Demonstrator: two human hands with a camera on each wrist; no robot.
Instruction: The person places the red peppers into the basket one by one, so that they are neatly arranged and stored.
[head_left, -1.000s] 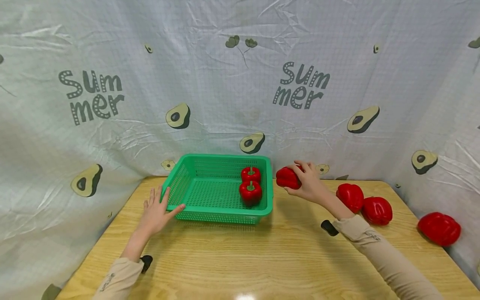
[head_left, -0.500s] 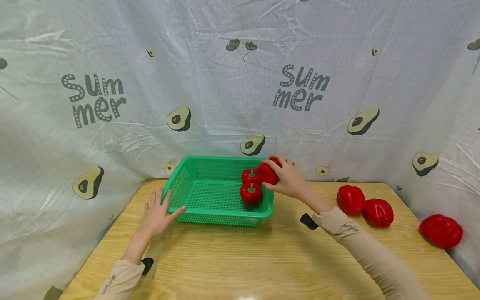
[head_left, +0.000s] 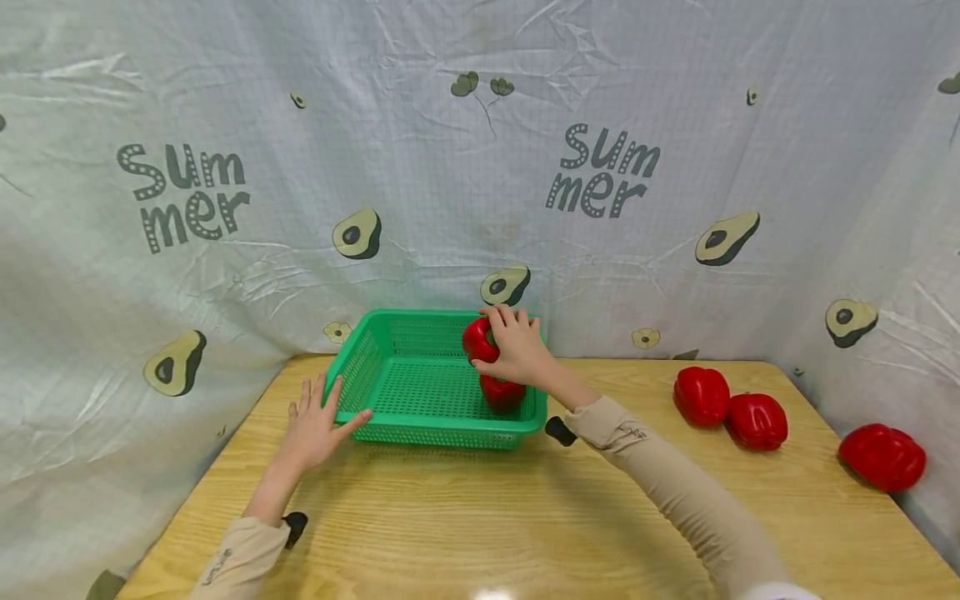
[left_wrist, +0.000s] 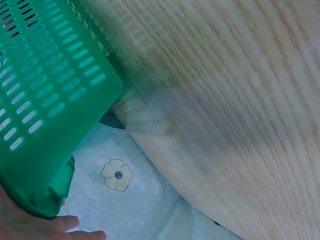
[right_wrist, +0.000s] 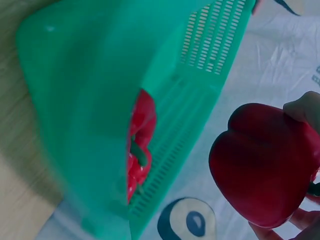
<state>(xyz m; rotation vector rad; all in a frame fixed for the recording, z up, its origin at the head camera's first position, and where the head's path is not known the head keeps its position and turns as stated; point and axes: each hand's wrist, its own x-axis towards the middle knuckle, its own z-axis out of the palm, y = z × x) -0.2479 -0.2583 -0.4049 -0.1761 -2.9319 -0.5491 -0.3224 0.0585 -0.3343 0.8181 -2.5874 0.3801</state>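
Observation:
My right hand grips a red bell pepper over the right part of a green plastic basket. In the right wrist view, thumb and fingers hold this bell pepper from its stem side, outside the basket wall. Below the hand a second bell pepper sits in the basket, partly covered. Another one in there is hidden by the hand in the head view; red peppers show past the basket rim in the right wrist view. With fingers spread, my left hand rests on the basket's near left corner.
On the right of the wooden table lie two touching bell peppers, one behind the other. A further bell pepper lies at the right edge. A printed cloth hangs close behind the basket.
My right hand has carried the held bell pepper leftward, from beside the basket to above the peppers inside it. My left hand has stayed on the basket corner.

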